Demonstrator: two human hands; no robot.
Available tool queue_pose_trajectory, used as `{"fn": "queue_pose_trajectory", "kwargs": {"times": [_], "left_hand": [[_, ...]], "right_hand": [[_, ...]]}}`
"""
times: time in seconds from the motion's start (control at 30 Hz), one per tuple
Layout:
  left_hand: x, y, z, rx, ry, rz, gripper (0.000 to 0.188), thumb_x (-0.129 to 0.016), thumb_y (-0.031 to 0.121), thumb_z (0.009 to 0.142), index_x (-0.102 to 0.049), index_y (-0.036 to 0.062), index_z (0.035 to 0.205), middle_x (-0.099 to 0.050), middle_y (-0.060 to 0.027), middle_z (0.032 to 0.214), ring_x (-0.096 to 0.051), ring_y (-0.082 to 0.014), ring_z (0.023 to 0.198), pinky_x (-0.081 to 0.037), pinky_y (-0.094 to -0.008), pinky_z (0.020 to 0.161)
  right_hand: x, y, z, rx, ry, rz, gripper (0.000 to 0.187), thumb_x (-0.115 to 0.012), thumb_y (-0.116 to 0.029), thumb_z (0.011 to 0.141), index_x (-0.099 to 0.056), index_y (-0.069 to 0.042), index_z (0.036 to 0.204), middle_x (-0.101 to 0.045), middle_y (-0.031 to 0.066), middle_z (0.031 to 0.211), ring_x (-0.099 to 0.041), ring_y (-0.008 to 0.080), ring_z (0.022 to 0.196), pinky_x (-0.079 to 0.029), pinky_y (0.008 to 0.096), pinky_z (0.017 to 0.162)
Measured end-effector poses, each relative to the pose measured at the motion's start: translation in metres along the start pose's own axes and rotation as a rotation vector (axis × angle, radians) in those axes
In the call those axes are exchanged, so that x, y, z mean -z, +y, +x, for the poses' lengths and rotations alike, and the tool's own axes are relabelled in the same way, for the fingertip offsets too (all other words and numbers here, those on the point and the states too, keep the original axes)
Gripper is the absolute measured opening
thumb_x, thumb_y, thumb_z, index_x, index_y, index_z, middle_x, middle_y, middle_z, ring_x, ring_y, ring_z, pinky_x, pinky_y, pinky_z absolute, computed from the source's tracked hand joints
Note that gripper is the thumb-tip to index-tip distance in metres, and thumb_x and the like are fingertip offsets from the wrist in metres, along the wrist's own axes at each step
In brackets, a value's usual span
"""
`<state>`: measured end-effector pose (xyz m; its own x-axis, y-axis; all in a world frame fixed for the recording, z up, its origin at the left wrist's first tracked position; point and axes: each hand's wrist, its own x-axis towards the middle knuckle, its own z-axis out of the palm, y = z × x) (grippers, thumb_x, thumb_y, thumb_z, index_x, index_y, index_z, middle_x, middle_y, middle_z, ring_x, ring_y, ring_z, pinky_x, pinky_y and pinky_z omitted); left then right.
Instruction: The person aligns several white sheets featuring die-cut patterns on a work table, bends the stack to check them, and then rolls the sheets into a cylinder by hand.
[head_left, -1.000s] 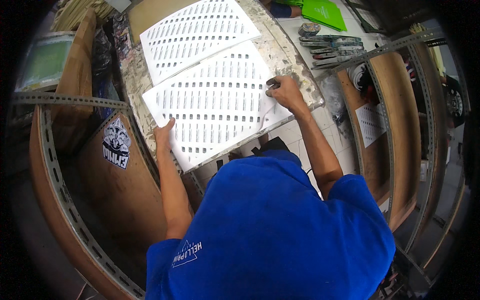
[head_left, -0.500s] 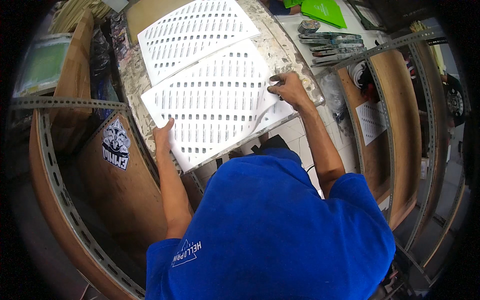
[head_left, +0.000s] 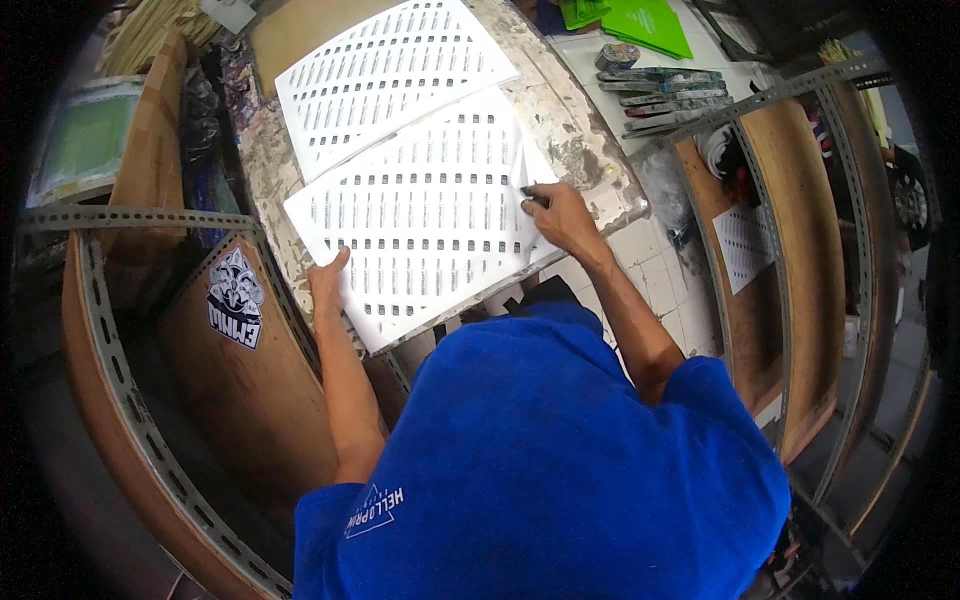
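A white printed sheet with rows of small dark marks lies on other sheets near the table's front edge. My left hand grips its lower left edge, thumb on top and fingers out of sight beneath. At the right edge, my right hand is closed in a pinch on the paper, its fingertips dark. The sheet curls slightly there, and another sheet's white corner shows under it. Just beyond lies a second printed stack, touched by neither hand.
The worn, paint-stained table carries the sheets. Metal-framed wooden shelves stand on the right, a wooden panel on the left. Several stained tools and green bags lie at the far right. A cardboard piece stands at left.
My right hand has moved left and slightly nearer along the sheet's right side, and the paper's right edge has shifted with it. My left hand stays at the left edge.
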<state>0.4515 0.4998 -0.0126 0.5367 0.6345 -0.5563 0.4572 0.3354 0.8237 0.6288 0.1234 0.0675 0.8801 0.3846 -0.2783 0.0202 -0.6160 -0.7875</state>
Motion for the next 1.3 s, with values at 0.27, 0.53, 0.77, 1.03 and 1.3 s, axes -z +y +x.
{"fn": "queue_pose_trajectory", "kwargs": {"times": [0.27, 0.53, 0.77, 1.03, 1.3], "left_hand": [[0.004, -0.008, 0.006, -0.017, -0.004, -0.082, 0.038, -0.077, 0.004, 0.080, -0.060, -0.0148, 0.108, -0.068, -0.0225, 0.101, -0.070, -0.0285, 0.081, -0.059, -0.0395, 0.069], [0.006, -0.011, 0.005, -0.021, 0.005, -0.092, 0.035, -0.076, 0.004, 0.080, -0.063, -0.0111, 0.109, -0.070, -0.0193, 0.100, -0.070, -0.0265, 0.079, -0.058, -0.0377, 0.067], [0.009, -0.015, 0.008, -0.021, 0.005, -0.018, 0.036, -0.075, 0.006, 0.082, -0.063, -0.0097, 0.112, -0.069, -0.0197, 0.104, -0.070, -0.0264, 0.084, -0.058, -0.0377, 0.069], [0.001, -0.005, 0.004, -0.029, -0.023, -0.061, 0.038, -0.076, 0.006, 0.080, -0.063, -0.0100, 0.111, -0.070, -0.0205, 0.102, -0.070, -0.0268, 0.084, -0.059, -0.0378, 0.071], [0.006, -0.014, 0.007, -0.016, 0.005, -0.061, 0.041, -0.078, 0.006, 0.077, -0.064, -0.0078, 0.112, -0.071, -0.0174, 0.102, -0.069, -0.0235, 0.087, -0.055, -0.0349, 0.078]], "right_hand": [[0.014, -0.052, -0.037, 0.306, -0.286, -0.050, 0.030, -0.064, -0.014, 0.085, -0.070, -0.002, 0.112, -0.068, 0.0230, 0.094, -0.066, 0.0368, 0.087, -0.050, 0.0404, 0.079], [0.014, 0.014, -0.018, 0.143, -0.036, 0.013, 0.027, -0.060, -0.012, 0.085, -0.067, 0.002, 0.108, -0.068, 0.0214, 0.099, -0.066, 0.0334, 0.094, -0.051, 0.0405, 0.084], [0.034, 0.047, 0.073, -0.270, -0.097, 0.303, 0.041, -0.060, -0.032, 0.091, -0.062, 0.007, 0.104, -0.067, 0.0127, 0.084, -0.063, 0.0208, 0.070, -0.049, 0.0318, 0.062], [0.016, 0.014, 0.150, -0.111, -0.130, 0.257, 0.029, -0.073, -0.014, 0.084, -0.069, 0.006, 0.104, -0.070, 0.0090, 0.083, -0.062, 0.0132, 0.068, -0.049, 0.0276, 0.060], [0.040, -0.037, 0.071, 0.321, -0.402, 0.242, 0.026, -0.072, 0.007, 0.072, -0.074, 0.003, 0.098, -0.073, 0.0088, 0.086, -0.065, 0.0137, 0.075, -0.053, 0.0280, 0.073]]}}
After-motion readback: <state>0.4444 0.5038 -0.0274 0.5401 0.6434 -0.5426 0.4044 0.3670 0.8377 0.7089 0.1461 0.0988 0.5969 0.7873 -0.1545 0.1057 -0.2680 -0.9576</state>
